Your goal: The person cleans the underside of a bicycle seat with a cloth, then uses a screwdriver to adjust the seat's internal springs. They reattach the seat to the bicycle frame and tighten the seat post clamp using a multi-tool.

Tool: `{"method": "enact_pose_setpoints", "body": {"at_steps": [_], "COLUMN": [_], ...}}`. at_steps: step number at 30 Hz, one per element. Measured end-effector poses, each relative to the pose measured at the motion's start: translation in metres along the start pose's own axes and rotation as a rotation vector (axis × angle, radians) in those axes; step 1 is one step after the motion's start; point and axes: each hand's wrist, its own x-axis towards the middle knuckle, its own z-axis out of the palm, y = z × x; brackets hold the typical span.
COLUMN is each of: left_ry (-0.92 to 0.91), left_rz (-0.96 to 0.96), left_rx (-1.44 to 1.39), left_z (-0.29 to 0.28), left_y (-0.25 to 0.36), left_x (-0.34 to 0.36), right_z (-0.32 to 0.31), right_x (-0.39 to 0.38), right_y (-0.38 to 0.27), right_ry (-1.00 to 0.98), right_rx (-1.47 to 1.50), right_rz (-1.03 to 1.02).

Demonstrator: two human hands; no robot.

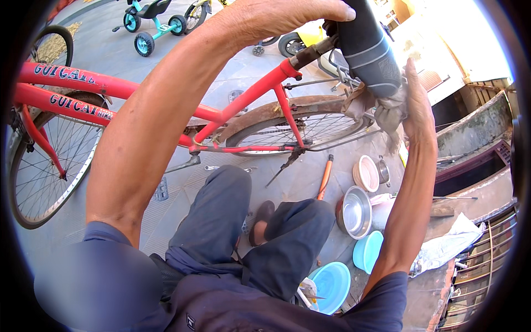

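A red bicycle (243,102) stands across the ground in front of me. Its black saddle (365,55), with thin grey stripes, is at the upper right. My left hand (301,12) reaches over to the saddle's far end, its thumb lying on the black cover; the picture's top edge cuts off part of this hand. On the saddle's right side is my right hand (417,105), holding a crumpled greyish rag (391,113) against the rounded end. Some of its fingers are hidden behind the saddle and the rag. Below it, the spoked wheel (310,124) has a rusty mudguard.
Turquoise basins (332,288), a metal bowl (355,212) and a pinkish bowl (366,173) stand at lower right. An orange-handled tool (326,176) and a wrench (229,168) lie on the ground. A turquoise tricycle (155,25) stands at the far left.
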Motion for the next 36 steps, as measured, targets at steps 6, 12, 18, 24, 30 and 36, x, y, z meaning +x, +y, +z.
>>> {"method": "enact_pose_setpoints", "body": {"at_steps": [6, 12, 18, 24, 30, 36], "left_ry": [0.106, 0.275, 0.077, 0.044, 0.175, 0.071], "left_rz": [0.068, 0.091, 0.025, 0.088, 0.051, -0.017], "left_rx": [0.117, 0.136, 0.332, 0.183, 0.050, 0.208], "left_z": [0.015, 0.028, 0.010, 0.002, 0.015, 0.002], "left_y": [-0.002, -0.004, 0.015, 0.012, 0.008, 0.006], "left_x": [-0.012, -0.027, -0.007, -0.006, -0.027, 0.001], "right_z": [0.011, 0.006, 0.015, 0.020, 0.013, 0.014], "right_x": [0.003, 0.028, 0.010, 0.002, 0.012, 0.004], "right_y": [-0.005, -0.010, 0.001, 0.008, -0.016, -0.001], "right_ry": [-0.199, -0.350, -0.289, -0.174, -0.150, -0.189], "right_rx": [-0.064, -0.100, 0.042, 0.190, -0.004, 0.114], "right_rz": [-0.105, -0.146, -0.030, -0.051, -0.128, -0.027]}}
